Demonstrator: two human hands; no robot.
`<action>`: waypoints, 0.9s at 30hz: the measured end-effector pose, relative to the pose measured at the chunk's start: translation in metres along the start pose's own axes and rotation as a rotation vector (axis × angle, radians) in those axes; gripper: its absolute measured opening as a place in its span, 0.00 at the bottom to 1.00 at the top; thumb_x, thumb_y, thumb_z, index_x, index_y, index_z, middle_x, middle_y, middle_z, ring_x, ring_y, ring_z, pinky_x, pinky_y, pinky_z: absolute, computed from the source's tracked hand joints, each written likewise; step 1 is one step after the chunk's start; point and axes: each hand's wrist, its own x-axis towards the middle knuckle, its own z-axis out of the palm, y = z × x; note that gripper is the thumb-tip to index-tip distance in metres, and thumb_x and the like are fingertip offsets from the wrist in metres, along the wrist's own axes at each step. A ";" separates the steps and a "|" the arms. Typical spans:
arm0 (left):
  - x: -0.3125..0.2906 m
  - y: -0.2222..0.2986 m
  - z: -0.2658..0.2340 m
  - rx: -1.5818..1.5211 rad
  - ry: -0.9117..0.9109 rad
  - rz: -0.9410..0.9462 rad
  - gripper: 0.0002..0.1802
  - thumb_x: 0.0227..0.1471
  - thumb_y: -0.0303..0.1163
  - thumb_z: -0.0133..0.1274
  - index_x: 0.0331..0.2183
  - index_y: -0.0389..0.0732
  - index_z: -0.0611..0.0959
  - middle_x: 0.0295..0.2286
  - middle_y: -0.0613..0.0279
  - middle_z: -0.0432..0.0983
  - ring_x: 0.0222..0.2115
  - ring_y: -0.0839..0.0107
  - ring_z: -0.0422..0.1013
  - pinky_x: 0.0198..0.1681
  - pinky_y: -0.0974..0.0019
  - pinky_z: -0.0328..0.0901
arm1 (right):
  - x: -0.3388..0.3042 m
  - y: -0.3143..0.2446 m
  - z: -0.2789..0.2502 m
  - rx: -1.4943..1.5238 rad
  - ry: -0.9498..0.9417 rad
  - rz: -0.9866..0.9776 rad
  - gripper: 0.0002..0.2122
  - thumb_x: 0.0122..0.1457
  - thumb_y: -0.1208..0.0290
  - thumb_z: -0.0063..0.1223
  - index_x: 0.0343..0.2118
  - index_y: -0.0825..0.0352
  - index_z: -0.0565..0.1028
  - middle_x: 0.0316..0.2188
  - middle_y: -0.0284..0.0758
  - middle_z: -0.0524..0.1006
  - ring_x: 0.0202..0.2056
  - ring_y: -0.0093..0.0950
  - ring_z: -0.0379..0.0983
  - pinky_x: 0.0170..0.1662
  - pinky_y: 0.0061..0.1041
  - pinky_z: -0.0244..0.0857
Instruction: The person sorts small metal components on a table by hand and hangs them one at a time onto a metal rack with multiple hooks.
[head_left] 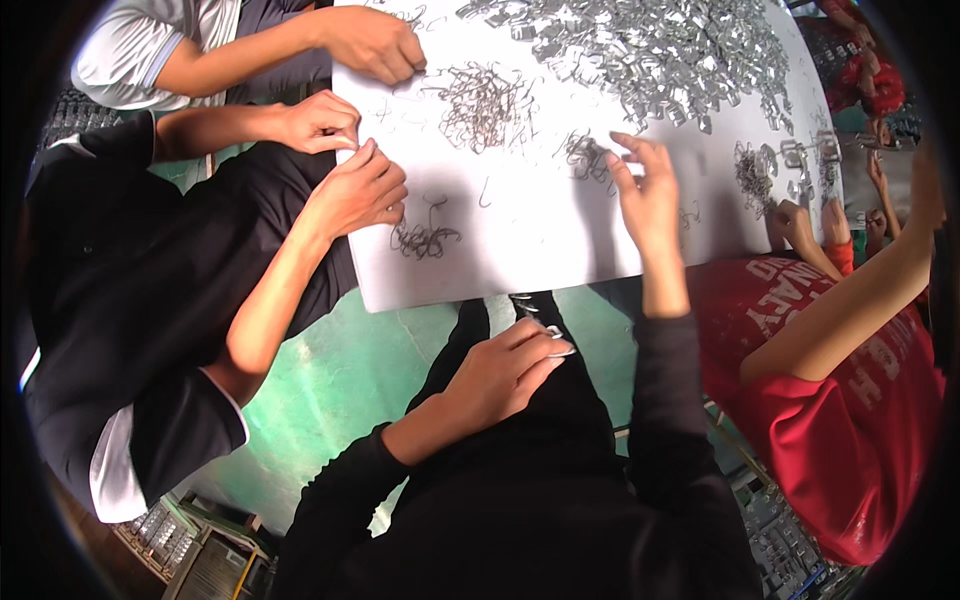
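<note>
Over my lap, my left hand [500, 372] is closed around a small shiny metal piece [559, 345] that sticks out at its fingertips. My right hand [648, 200] reaches over the white tabletop [530, 250], thumb and index finger apart, with nothing visible between them. Just left of those fingertips lies a small heap of thin bent wire pieces [583, 152]. A larger heap of dark wire pieces [487, 108] sits farther left, and one loose wire piece [485, 192] lies below it.
A broad pile of silvery metal pieces [660, 60] covers the far part of the table. Co-workers sit close on both sides: a dark-clothed person [110, 260] at left beside another wire heap [425, 240], a red-shirted person [830, 400] at right. Crates [215, 560] stand at lower left.
</note>
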 end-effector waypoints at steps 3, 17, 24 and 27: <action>0.002 -0.004 0.000 0.026 0.037 -0.024 0.10 0.46 0.24 0.54 0.35 0.42 0.79 0.30 0.62 0.71 0.26 0.67 0.71 0.27 0.69 0.67 | 0.013 0.071 0.054 -0.358 0.124 0.059 0.12 0.54 0.69 0.53 0.41 0.67 0.74 0.38 0.41 0.71 0.38 0.34 0.70 0.42 0.30 0.65; 0.008 -0.003 0.010 -0.014 -0.012 -0.036 0.15 0.49 0.20 0.49 0.42 0.40 0.78 0.31 0.59 0.71 0.25 0.68 0.69 0.29 0.69 0.66 | 0.057 0.046 0.055 -0.565 -0.318 -0.117 0.07 0.56 0.72 0.45 0.33 0.69 0.71 0.33 0.42 0.74 0.36 0.40 0.72 0.38 0.36 0.65; 0.014 -0.010 0.021 -0.163 -0.047 -0.132 0.08 0.50 0.19 0.50 0.36 0.33 0.74 0.31 0.57 0.74 0.32 0.74 0.73 0.34 0.72 0.69 | -0.071 0.018 -0.038 0.682 -0.310 0.440 0.08 0.59 0.71 0.47 0.31 0.71 0.71 0.26 0.32 0.75 0.21 0.17 0.70 0.24 0.16 0.65; 0.017 0.000 0.026 -0.233 0.010 -0.120 0.07 0.49 0.18 0.51 0.34 0.32 0.75 0.32 0.57 0.75 0.32 0.75 0.73 0.35 0.72 0.69 | -0.122 -0.018 -0.067 0.789 -0.238 0.457 0.07 0.59 0.70 0.48 0.30 0.69 0.71 0.26 0.32 0.74 0.23 0.18 0.70 0.24 0.16 0.63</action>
